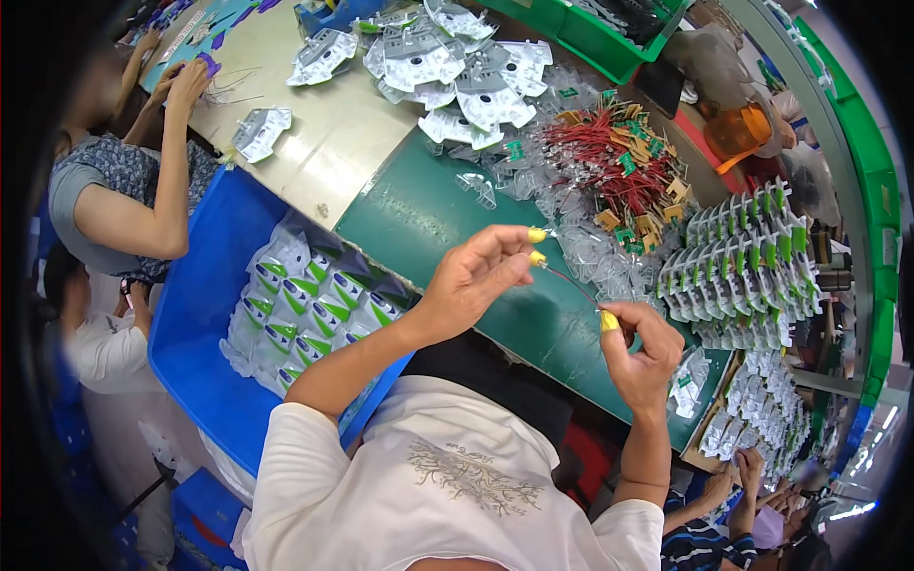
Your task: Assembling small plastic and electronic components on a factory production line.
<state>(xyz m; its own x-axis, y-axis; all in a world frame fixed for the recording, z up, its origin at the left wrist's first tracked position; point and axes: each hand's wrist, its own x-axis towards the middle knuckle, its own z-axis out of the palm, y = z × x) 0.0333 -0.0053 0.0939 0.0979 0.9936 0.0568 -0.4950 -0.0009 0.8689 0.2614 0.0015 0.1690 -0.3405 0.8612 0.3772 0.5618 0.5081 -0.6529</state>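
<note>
My left hand [481,281] is raised over the green work surface [428,205], its thumb and forefinger tips covered in yellow. A thin dark wire [574,285] runs from the left fingertips down to my right hand [645,350], which pinches the lower end between yellow-tipped thumb and forefinger. What sits at either wire end is too small to make out. Just beyond my hands lie clear plastic parts [590,257] and a heap of red wires [609,157] with small green and tan boards. Close to the right hand stand stacked white-and-green housings [738,266].
On the left, a blue bin [195,314] holds rows of white-and-green housings [300,309]. Grey-white shells [457,71] are heaped at the back, with a green tray [590,43] behind. Co-workers sit at left [124,205] and lower right [709,523]. More silvery parts [757,409] lie at right.
</note>
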